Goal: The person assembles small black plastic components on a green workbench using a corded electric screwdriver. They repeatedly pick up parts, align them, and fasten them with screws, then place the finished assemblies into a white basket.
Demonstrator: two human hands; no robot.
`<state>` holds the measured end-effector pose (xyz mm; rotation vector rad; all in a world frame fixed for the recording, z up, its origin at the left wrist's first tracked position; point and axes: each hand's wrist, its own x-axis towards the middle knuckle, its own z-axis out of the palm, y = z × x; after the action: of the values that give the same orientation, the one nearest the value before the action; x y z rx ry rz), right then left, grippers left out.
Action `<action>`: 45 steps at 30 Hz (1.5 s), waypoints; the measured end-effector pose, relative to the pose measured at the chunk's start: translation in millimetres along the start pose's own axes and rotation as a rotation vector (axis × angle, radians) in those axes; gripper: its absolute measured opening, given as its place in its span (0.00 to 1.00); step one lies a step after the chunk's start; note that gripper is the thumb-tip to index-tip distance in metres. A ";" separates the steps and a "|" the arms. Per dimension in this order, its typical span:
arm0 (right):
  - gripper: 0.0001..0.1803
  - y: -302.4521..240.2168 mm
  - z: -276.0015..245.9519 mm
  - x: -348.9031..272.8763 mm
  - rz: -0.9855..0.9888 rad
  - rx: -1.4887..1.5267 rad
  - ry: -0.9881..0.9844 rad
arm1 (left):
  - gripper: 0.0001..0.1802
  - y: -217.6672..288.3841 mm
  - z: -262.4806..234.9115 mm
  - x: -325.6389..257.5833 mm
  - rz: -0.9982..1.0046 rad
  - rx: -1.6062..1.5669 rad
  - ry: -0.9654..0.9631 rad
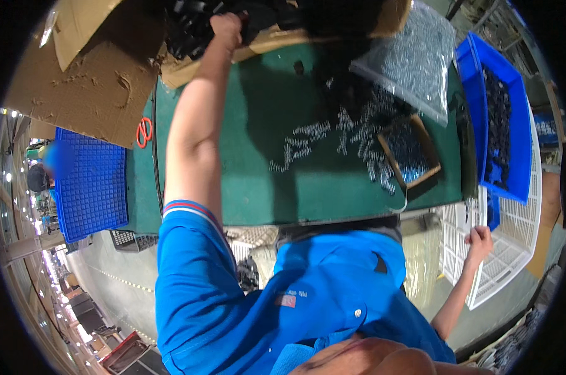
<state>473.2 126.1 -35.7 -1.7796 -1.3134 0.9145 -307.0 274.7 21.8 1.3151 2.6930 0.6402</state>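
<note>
My left arm stretches far across the green table [252,194]. At its end my left hand [225,28] is among black parts [192,28] in an open cardboard box [258,47]; its fingers are partly hidden there. Low on the right, my right hand [480,242] has its fingers curled, beside the rim of a white plastic basket [514,250]. What those fingers hold, if anything, is too small to make out. Loose metal springs [308,129] lie scattered over the table. More small metal pieces fill a little cardboard box [432,167].
A clear plastic bag of metal pieces [414,59] lies at the back right. Beyond the table's right edge is a blue bin [474,69] with black parts. Red-handled scissors [144,132] and a blue crate [92,181] are on the left, below a cardboard flap [89,94].
</note>
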 end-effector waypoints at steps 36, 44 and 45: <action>0.17 -52.2 10.2 29.8 -0.215 -1.124 -0.398 | 0.11 80.5 31.7 -279.0 0.523 0.059 -0.245; 0.19 -68.3 18.6 23.9 -0.152 -0.844 -0.429 | 0.10 60.7 56.8 -300.6 0.662 0.216 -0.124; 0.19 -64.1 15.3 25.8 -0.168 -0.898 -0.439 | 0.09 62.1 55.6 -305.5 0.664 0.172 -0.066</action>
<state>437.1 166.8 9.5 -2.1077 -2.3876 0.6755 -55.3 92.1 -38.0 2.2544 2.2668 0.3909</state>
